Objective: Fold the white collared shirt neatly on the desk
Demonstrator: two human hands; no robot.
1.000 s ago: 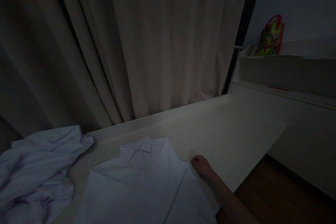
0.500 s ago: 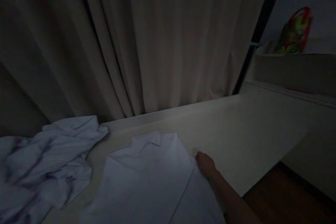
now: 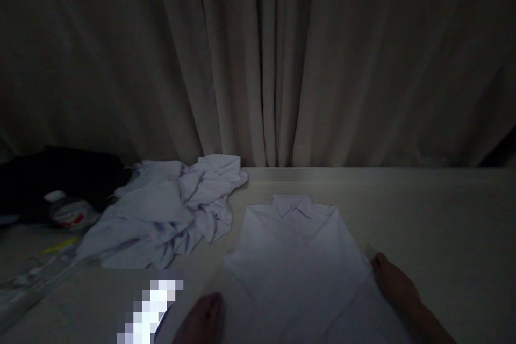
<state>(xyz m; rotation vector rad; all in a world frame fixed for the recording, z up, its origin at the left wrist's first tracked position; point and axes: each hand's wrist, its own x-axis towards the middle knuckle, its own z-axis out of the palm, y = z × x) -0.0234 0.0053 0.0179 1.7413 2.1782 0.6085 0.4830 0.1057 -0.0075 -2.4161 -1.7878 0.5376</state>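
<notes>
Dim scene, one head view. White collared shirt (image 3: 298, 258) lies flat on a pale tabletop (image 3: 443, 226), collar towards the curtain, roughly centre of frame, its lower part cut off by the bottom edge.

Right hand (image 3: 393, 282): resting at the shirt's right edge, fingers flat and close together, fingertips touching the fabric near the sleeve seam. Nothing is gripped that I can see. The forearm runs out of frame at lower right.

Left hand (image 3: 203, 320): only the top part shows at the bottom edge, at or just beside the shirt's left side. Too dark and cropped to tell whether it's spread, curled or holding cloth.

Left of the shirt, close by but with a strip of table between: a crumpled pile of white garments (image 3: 169, 209) (wrinkled, unfolded). Further left, a plastic bottle with a red label (image 3: 70, 212) lies on its side beside a dark bundle of cloth (image 3: 60, 174). Clear plastic wrapping (image 3: 36, 274) lies at the lower left of the table. A blurred-out patch sits near the bottom, just left of the left hand.

Beige curtain (image 3: 266, 64) hangs in folds behind the table's far edge, filling the upper half of the view.
</notes>
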